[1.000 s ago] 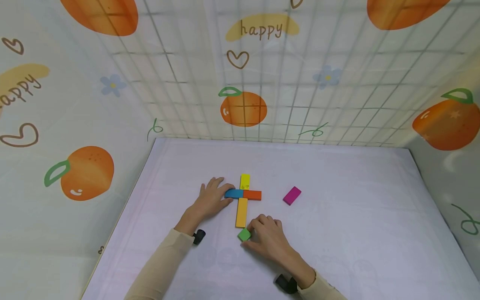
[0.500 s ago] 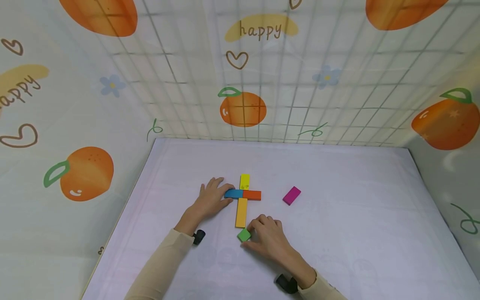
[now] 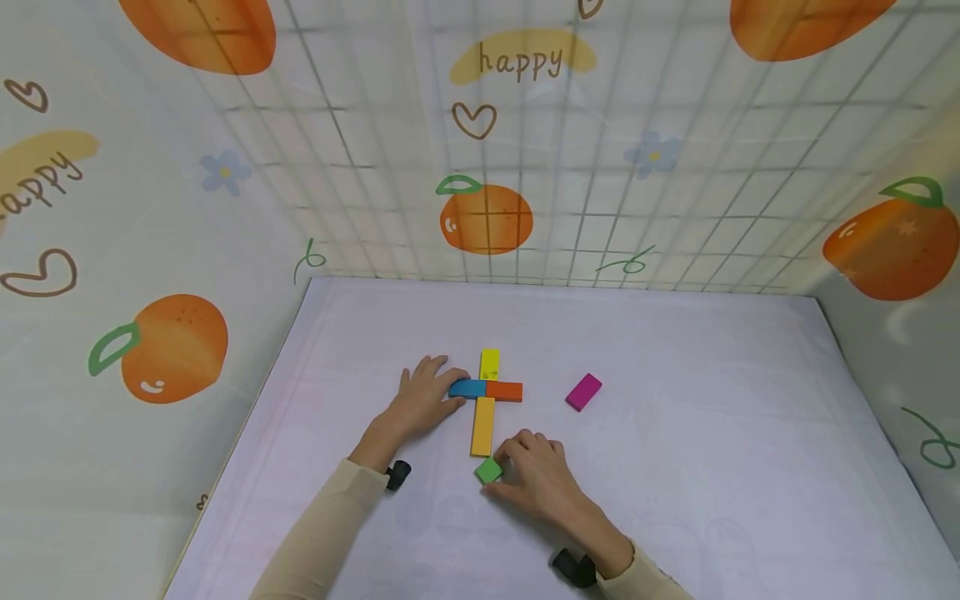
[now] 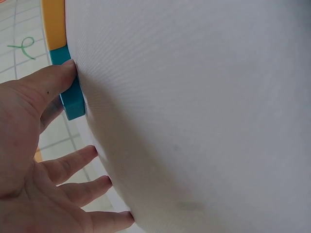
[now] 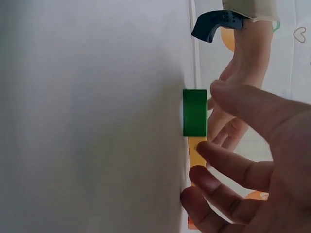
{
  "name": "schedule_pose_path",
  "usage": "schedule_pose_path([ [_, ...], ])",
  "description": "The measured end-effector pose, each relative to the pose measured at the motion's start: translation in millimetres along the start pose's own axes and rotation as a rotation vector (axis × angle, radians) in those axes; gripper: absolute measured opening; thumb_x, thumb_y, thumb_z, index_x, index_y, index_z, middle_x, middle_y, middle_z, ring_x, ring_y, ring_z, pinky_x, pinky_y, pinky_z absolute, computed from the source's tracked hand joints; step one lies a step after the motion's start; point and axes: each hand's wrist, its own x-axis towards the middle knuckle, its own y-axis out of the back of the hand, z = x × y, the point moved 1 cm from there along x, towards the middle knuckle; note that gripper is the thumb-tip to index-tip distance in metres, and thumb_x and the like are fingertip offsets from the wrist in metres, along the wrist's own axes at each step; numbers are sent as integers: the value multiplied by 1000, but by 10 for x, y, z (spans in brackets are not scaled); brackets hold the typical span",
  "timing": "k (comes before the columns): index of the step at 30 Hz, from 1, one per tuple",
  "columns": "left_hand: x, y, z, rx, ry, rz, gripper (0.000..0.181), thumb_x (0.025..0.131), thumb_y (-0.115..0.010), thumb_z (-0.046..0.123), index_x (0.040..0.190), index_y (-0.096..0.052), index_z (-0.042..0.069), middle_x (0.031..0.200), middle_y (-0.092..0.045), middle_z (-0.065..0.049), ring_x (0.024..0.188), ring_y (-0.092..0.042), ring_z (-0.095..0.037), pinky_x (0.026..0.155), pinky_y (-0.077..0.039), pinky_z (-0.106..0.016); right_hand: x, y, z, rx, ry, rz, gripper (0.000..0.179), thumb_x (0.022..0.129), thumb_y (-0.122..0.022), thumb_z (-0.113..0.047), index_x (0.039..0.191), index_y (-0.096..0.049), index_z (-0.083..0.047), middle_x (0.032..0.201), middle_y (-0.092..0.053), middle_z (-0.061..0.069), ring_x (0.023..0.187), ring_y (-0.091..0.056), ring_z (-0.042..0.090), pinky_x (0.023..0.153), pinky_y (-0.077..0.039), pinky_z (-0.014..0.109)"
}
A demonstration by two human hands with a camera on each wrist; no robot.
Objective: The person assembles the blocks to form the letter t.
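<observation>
My left hand [image 3: 422, 398] pinches the rounded end of a blue block [image 3: 469, 388] between thumb and index finger. In the left wrist view the thumb presses the side of that blue block [image 4: 74, 99], while the other fingertips touch the table. An orange-red block [image 3: 505, 391] lies end to end with the blue one. A yellow block [image 3: 490, 364] sits above their joint and a longer amber block [image 3: 483, 426] runs below it. By the amber block's lower end lies a green block [image 3: 488, 471], turned cornerwise. My right hand [image 3: 542, 477] is beside it, thumb and index finger spread apart around it.
A magenta block [image 3: 583, 392] lies tilted on the white table [image 3: 712, 433], right of the cross of blocks. Printed cloth walls [image 3: 555, 192] stand behind and at both sides. A dark device [image 3: 573, 568] is on the right wrist, another [image 3: 398, 475] on the left.
</observation>
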Motion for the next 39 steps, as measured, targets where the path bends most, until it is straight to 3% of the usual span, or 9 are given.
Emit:
schedule_pose_path([
  [10,9,-10,-15,-3,-6,-5,43,97,-66,41,138,-57,31,157,-34,-14,146,-20,-44,109,-14,-73,-5,169,130,52,25,89,38,78,-87,-38,106,-70,-18,103,-60,-3,91,-53,16,79,-44,37],
  [18,8,-8,-16,-14,-6,-3,42,97,-66,39,137,-58,31,157,-34,-14,146,-20,-43,109,-14,-73,-11,407,466,229,82,124,34,82,-85,-25,111,-70,-16,108,-60,-6,101,-56,18,86,-46,41],
  [23,10,-11,-25,-17,-12,-1,42,97,-66,39,138,-57,31,157,-34,-14,146,-20,-44,109,-13,-73,-13,564,650,254,120,150,34,82,-85,-21,111,-70,-13,110,-62,0,104,-57,22,90,-47,44],
  [26,10,-10,-25,-23,-19,6,42,97,-67,38,137,-58,30,156,-35,-15,146,-21,-45,109,-14,-74,6,643,765,231,156,175,31,82,-85,-19,109,-71,-12,107,-62,1,102,-54,19,89,-47,38],
  [31,24,-31,-40,-8,-20,7,43,97,-67,40,137,-57,31,157,-34,-14,146,-21,-44,109,-14,-74,92,791,994,225,224,224,25,82,-84,-11,104,-73,-10,103,-62,4,97,-50,21,81,-39,32],
  [39,22,-36,-48,-7,-21,11,42,97,-67,39,137,-58,31,156,-35,-15,145,-21,-45,108,-15,-74,256,966,1348,229,282,195,31,77,-86,-5,105,-74,-7,110,-61,7,108,-49,26,84,-29,41],
])
